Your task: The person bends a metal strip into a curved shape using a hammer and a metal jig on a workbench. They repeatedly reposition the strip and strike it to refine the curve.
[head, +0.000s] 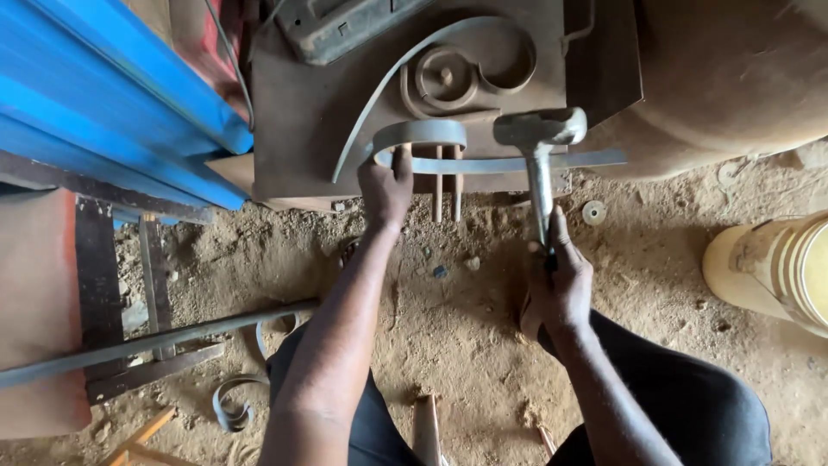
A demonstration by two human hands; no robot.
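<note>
My left hand (385,187) grips a flat steel strip (483,163) at its curled end, holding it against the front edge of a rusty steel work plate (302,112). My right hand (559,285) is closed around the metal handle of a hammer (540,131), whose grey head sits just above the straight part of the strip. A spiral bending jig (444,79) is fixed on the plate, with a long curved strip (405,65) lying around it.
Blue metal sheeting (112,95) leans at the left over a rusty frame (95,267). A long flat bar (155,341) and small scroll pieces (231,406) lie on the sandy ground. A yellowish bucket (776,267) stands at the right, a washer (593,211) near the plate.
</note>
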